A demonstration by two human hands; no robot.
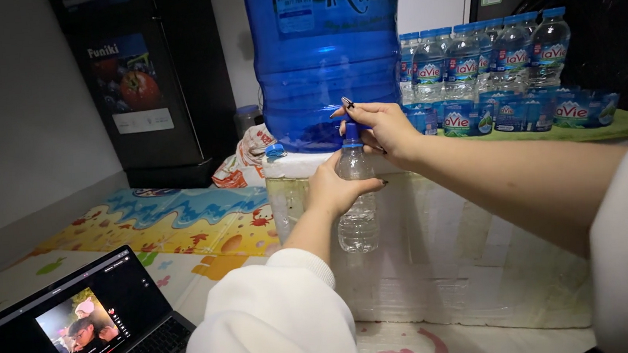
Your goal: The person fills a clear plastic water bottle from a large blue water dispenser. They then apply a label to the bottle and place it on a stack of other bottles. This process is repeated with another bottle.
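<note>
A large blue plastic water jug (325,56) is set on the left end of a white foam box (455,255). Shrink-wrapped packs of small water bottles (496,72) are stacked to its right. An open black laptop (72,334) is placed before the box, to the left.

The big water jug (325,56) is deep translucent blue with a pale label, its tap (351,132) is blue too, and the small bottle (356,203) under it is clear and colourless, as are the packed bottles (484,55) with blue caps and blue-and-white labels on a green cloth (627,126). The box (455,255) beneath the jug is white with dull, yellowish stains, both sleeves (273,321) are white, and the fingernails (347,103) are dark. The floor mat (183,220) carries a cartoon pattern of blue waves, yellow sand and red crabs, the fridge (146,78) is black with a red fruit picture, and the laptop (79,329) is black with a dark screen.
</note>
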